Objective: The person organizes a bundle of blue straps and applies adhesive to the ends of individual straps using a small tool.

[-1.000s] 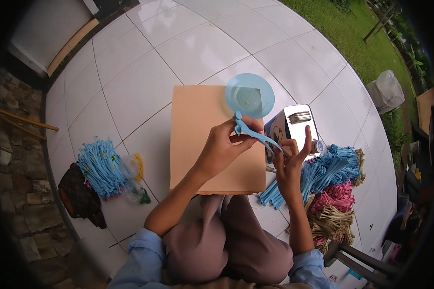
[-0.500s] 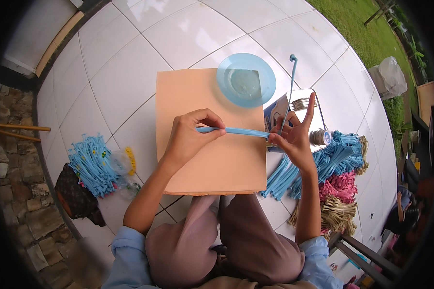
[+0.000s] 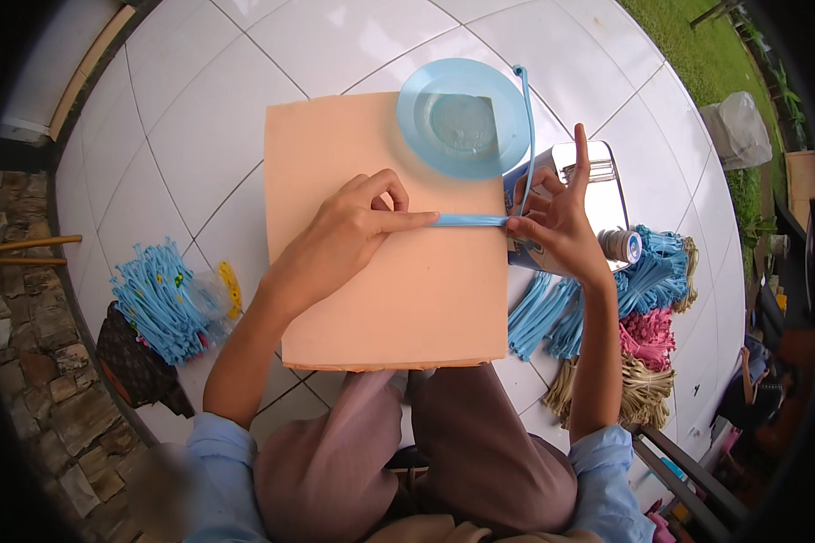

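From the head camera, a peach-coloured board [image 3: 380,290] lies across the person's lap over white floor tiles [image 3: 190,118]. The left hand [image 3: 344,237] rests on the board with its fingers curled, thumb and forefinger pressing down one end of a light blue strip [image 3: 469,220]. The right hand [image 3: 557,222] pinches the strip at the board's right edge; its forefinger sticks straight up and the other fingers are loosely bent. From that pinch the strip bends upward and runs past the rim of a blue plate [image 3: 462,118] that sits on the board's far corner.

The right hand hides much of a shiny metal box [image 3: 602,195], and what lies inside it is hard to make out. Bundles of blue, pink and tan strips [image 3: 647,308] lie right of the board, partly covered by the forearm. Another blue bundle [image 3: 158,299] lies on the left, beside a dark bag [image 3: 131,366] whose shape is unclear.
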Available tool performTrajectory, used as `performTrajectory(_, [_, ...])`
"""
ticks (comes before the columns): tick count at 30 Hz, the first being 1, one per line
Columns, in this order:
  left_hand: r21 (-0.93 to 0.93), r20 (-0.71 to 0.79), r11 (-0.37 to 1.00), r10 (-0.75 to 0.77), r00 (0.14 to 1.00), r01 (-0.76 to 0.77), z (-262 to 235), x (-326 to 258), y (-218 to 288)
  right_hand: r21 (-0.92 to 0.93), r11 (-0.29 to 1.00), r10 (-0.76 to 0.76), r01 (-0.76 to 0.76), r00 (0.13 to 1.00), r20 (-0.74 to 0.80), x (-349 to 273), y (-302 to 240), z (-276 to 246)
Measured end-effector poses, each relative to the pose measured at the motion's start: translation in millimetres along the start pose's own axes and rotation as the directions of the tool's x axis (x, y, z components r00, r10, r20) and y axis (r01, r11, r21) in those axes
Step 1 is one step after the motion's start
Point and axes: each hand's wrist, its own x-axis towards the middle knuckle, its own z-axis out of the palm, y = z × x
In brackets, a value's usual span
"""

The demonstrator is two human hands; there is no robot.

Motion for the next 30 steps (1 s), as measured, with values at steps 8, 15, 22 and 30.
performTrajectory(8, [0.072,-0.004,0.997,0.021,1.000,-0.020,2,-1,-1,0.031,0.998,0.056,-0.056,0.998,-0.014,3,-2,1])
performTrajectory(15, [0.099,-0.030,0.994,0.042,0.999,-0.039,3,-3,-3,0.108,0.993,0.040,-0.043,0.999,0.035,5,-2,-1])
performTrajectory(22, [0.380,-0.023,0.923,0.084,0.996,-0.069,1,0,13,0.000,0.999,-0.047,0.047,0.999,0.006,5,16,-4])
performTrajectory(30, [0.647,0.060,0.757,0.063,0.996,-0.087,24,-8,43,0.095,0.992,0.087,-0.081,0.994,-0.072,0,7,5])
